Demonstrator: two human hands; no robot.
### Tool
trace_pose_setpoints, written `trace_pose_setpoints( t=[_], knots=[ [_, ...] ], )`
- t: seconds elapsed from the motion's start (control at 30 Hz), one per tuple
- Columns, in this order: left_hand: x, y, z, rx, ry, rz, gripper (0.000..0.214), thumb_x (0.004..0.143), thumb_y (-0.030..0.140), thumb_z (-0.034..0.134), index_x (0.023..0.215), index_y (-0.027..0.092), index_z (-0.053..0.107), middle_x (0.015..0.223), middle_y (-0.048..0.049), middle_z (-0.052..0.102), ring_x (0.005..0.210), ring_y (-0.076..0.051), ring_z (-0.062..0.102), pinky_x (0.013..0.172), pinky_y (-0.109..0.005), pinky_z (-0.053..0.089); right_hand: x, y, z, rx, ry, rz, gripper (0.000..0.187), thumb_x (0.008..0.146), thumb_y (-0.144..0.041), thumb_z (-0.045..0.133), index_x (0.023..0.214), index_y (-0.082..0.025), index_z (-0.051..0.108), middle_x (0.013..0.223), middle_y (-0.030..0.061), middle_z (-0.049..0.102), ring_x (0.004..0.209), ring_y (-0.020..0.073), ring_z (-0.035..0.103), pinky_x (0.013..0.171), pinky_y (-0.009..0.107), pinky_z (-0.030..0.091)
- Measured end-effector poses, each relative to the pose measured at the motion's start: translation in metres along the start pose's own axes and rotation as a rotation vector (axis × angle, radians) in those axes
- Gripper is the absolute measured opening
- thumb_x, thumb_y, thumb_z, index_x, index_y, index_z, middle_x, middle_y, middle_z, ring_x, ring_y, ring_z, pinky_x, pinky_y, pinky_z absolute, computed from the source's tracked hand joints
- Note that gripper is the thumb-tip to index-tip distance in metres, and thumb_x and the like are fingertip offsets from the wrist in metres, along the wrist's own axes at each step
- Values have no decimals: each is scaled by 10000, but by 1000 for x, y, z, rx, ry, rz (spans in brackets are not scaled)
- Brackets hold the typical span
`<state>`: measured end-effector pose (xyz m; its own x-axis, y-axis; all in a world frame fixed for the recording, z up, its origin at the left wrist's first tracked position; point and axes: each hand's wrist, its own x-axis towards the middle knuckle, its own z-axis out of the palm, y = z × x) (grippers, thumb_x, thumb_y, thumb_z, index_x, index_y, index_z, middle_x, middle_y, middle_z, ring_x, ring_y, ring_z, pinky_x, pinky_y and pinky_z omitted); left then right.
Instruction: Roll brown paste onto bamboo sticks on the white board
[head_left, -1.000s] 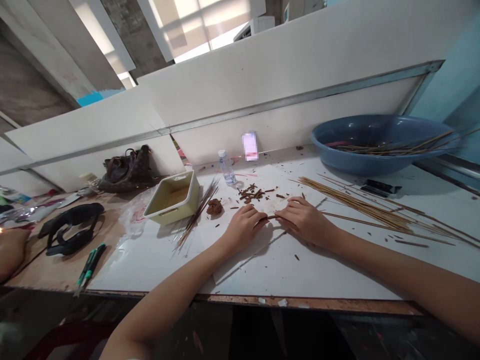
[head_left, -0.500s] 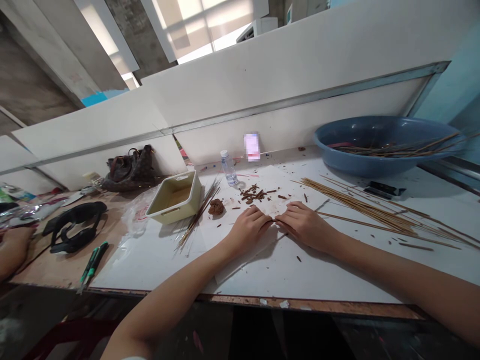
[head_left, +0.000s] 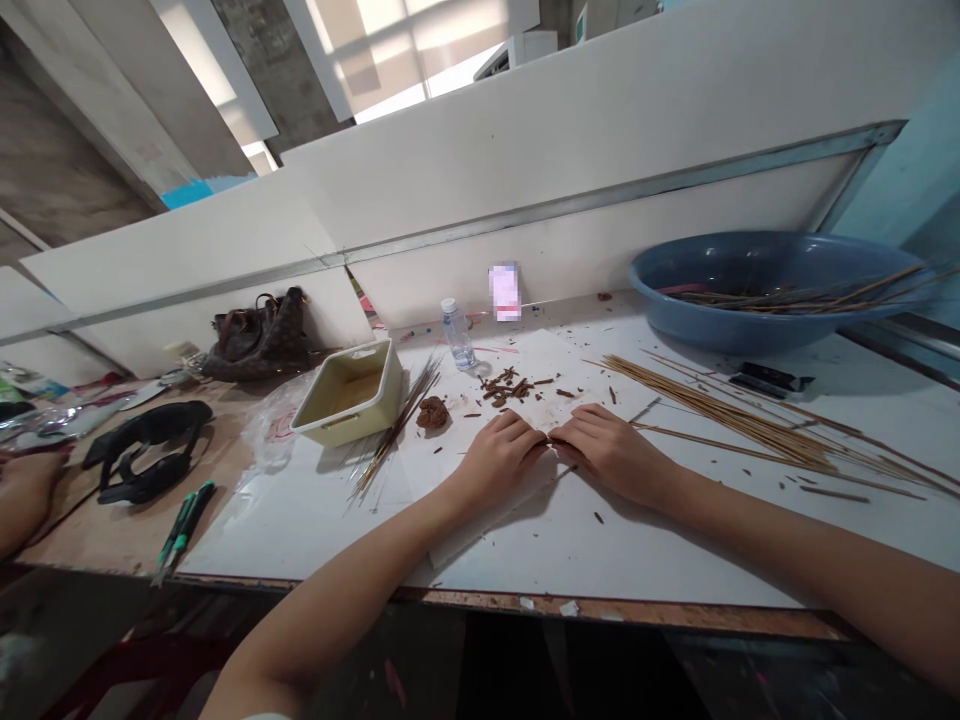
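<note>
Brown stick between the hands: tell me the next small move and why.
Probably pinch the short brown stick more firmly before lifting it: the left hand and right hand meet at it only by their fingertips, and it lies on a paper sheet near loose brown chips.

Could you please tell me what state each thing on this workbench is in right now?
left hand, fingertips pinching a short brown stick
right hand, fingertips pinching the same stick from the other side
blue basin, upright, holding loose sticks
plastic water bottle, upright, capped
cream tray, upright, uncovered
brown lump, resting on white paper
long thin sticks, lying loose and spread out
</note>
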<state>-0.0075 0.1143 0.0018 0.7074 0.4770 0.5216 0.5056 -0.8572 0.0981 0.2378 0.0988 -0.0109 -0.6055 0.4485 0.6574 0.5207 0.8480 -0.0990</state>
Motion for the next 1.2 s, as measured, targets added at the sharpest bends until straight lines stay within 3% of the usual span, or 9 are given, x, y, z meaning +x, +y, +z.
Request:
trace_pose_setpoints(
  t=[0.2, 0.7, 1.2],
  knots=[
    [-1, -1, 1, 11, 5, 2, 164, 1099, 235, 636, 1140, 257, 793, 976, -81, 805, 963, -258, 730, 888, -464, 644, -2, 2, 2, -11, -47, -9, 194, 1153, -240, 536, 1167, -197, 724, 984, 87, 798, 910, 281, 706, 951, 479, 529],
    [-4, -5, 5, 0, 12, -29, 195, 1119, 262, 606, 1109, 253, 800, 948, -82, 809, 929, -260, 721, 860, -465, 637, -4, 6, 2, -22, -42, 3, 243, 1151, -185, 466, 1176, -194, 707, 965, 94, 790, 894, 282, 697, 934, 485, 549],
    [-3, -5, 4, 29, 66, -17, 173, 1118, 257, 630, 1075, 216, 792, 937, -74, 801, 923, -249, 698, 843, -440, 618, -8, 11, 7, 9, 1, 23, 186, 1143, -212, 527, 1193, -192, 705, 1025, 106, 805, 942, 292, 729, 953, 503, 588]
  ],
)
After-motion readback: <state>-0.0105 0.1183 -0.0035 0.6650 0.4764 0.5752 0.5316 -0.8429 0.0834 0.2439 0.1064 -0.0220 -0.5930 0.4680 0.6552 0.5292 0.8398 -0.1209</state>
